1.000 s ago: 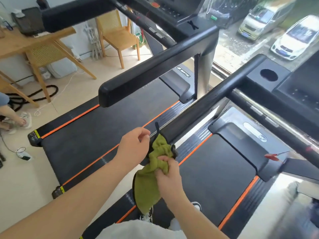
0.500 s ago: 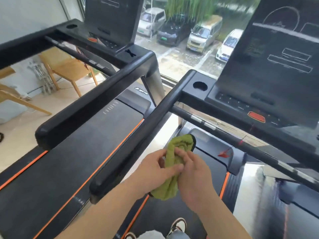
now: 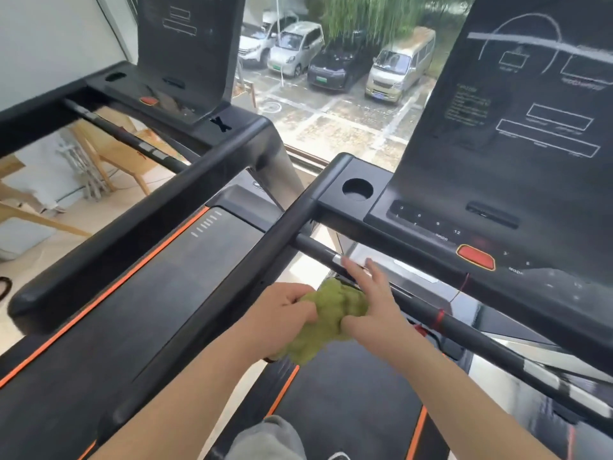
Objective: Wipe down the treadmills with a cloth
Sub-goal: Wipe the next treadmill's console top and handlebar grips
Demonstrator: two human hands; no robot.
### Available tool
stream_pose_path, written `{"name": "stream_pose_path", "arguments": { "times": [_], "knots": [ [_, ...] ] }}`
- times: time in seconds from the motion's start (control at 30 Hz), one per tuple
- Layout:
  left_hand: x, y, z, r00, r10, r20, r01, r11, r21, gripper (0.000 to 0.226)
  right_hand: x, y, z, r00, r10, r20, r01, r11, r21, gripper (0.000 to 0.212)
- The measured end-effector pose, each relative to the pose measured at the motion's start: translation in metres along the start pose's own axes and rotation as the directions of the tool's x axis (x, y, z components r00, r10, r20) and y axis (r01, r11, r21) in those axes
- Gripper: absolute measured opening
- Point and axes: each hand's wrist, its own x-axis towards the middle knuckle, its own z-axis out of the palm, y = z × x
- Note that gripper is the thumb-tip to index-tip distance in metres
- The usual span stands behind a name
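A bunched green cloth (image 3: 328,320) sits between my two hands above the belt of the right treadmill (image 3: 345,413). My left hand (image 3: 282,310) grips the cloth's left side with curled fingers. My right hand (image 3: 374,300) lies against the cloth's right side with its fingers stretched out toward the black crossbar (image 3: 464,330). The right treadmill's left handrail (image 3: 232,287) runs just left of my hands up to its console (image 3: 517,134) with a cup hole (image 3: 357,189) and a red stop button (image 3: 476,257). The left treadmill (image 3: 109,310) lies alongside.
The left treadmill's handrail (image 3: 139,220) and console (image 3: 185,51) stand to the left. Wooden chairs (image 3: 109,151) stand on the floor beyond it. A window ahead looks down on parked cars (image 3: 331,58). My leg (image 3: 268,439) shows at the bottom.
My view has lifted from the decks to the consoles. The cloth went from hanging at the handrail's end to being bunched between both hands, and my right fingers have straightened.
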Motion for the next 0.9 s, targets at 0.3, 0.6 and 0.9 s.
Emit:
{"name": "stream_pose_path", "arguments": {
  "times": [0.3, 0.6, 0.9],
  "knots": [
    [0.078, -0.014, -0.017, 0.995, 0.102, 0.006, -0.099, 0.946, 0.309, 0.017, 0.048, 0.010, -0.021, 0.982, 0.185, 0.022, -0.180, 0.972, -0.151, 0.031],
    [0.129, -0.034, -0.025, 0.994, -0.057, 0.097, 0.031, 0.966, 0.255, 0.020, 0.082, 0.017, -0.013, 0.943, 0.333, 0.000, -0.333, 0.943, 0.003, 0.016],
    [0.147, -0.033, -0.039, 0.994, 0.111, 0.015, -0.108, 0.907, 0.408, 0.029, 0.078, 0.039, -0.024, 0.942, 0.321, -0.093, -0.323, 0.946, -0.007, 0.009]
  ]
}}
